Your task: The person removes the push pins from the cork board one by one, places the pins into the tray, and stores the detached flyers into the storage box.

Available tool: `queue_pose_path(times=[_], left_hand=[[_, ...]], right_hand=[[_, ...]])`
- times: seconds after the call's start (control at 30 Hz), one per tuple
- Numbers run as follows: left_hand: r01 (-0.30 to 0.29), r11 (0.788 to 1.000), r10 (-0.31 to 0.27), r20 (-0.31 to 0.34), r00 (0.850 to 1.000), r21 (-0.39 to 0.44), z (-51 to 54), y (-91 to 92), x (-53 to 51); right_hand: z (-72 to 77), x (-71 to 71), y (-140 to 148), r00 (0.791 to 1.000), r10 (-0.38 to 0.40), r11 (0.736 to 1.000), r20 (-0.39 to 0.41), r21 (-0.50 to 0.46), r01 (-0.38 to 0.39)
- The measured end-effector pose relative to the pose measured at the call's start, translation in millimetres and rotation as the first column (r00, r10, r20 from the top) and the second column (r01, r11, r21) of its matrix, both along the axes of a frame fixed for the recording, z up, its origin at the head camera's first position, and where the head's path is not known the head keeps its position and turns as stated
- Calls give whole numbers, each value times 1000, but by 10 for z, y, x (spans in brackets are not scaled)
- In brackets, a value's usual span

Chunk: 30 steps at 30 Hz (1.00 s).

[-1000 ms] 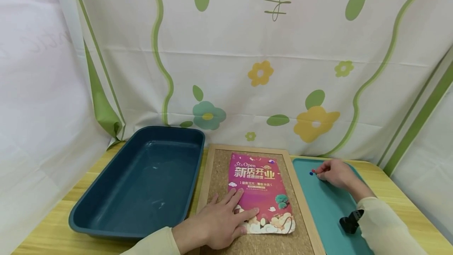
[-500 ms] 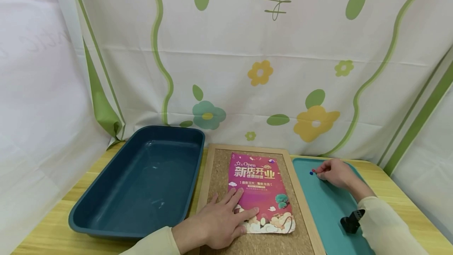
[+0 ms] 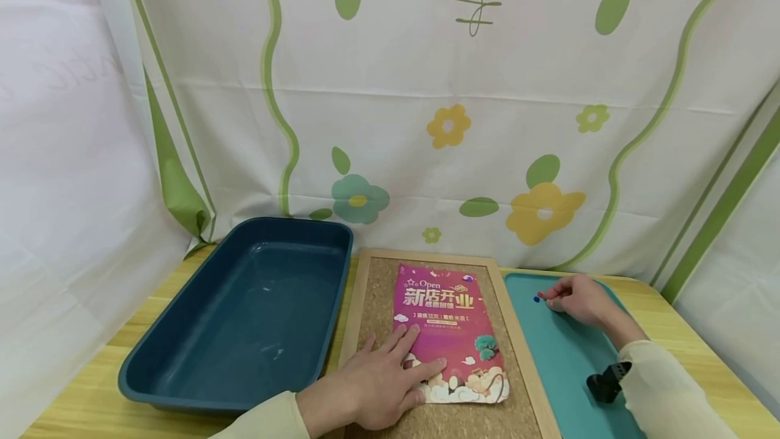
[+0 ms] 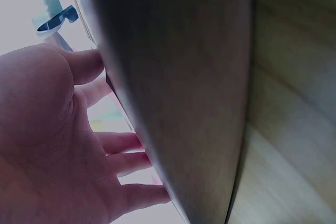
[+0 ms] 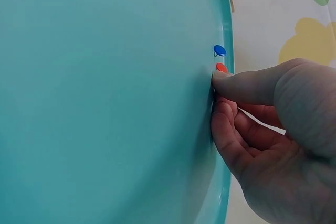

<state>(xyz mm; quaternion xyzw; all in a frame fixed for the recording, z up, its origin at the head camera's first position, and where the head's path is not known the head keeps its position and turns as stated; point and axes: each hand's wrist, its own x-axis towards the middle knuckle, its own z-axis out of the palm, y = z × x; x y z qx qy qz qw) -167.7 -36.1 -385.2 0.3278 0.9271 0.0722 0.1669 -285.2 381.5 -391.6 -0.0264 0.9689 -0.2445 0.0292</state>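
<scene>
My left hand lies with fingers spread on the lower left of a pink-purple poster, pressing it against a wood-framed cork board. In the left wrist view, the left hand's fingertips meet the board's edge. My right hand is at the far end of a turquoise tray, its thumb and fingers pinching at a red thumbtack. The thumb partly covers that tack. A blue thumbtack sits on the tray just beside it, apart from the hand.
On the left a deep dark-blue basin stands on the wooden table. A floral cloth hangs behind everything. The right wrist carries a black device above the tray.
</scene>
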Motion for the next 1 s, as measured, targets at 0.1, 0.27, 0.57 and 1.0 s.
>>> queue_pose_path(times=[0.1,0.27,0.57,1.0], left_hand=[[0,1000,0,-1,1000,-1,2,5,0],[1,1000,-1,-3,1000,-5,3,7,-5],[-2,1000,2,0,1000,-3,3,5,-2],[-6,1000,6,3,1000,-10,12,14,-2]], right_hand=[[-8,5,17,1000,4,1000,1,-6,-4],[-8,11,23,1000,1,1000,-2,-12,-1],[-12,31,35,1000,6,999,14,-46,-6],[-21,70,38,1000,4,996,22,-86,-2]])
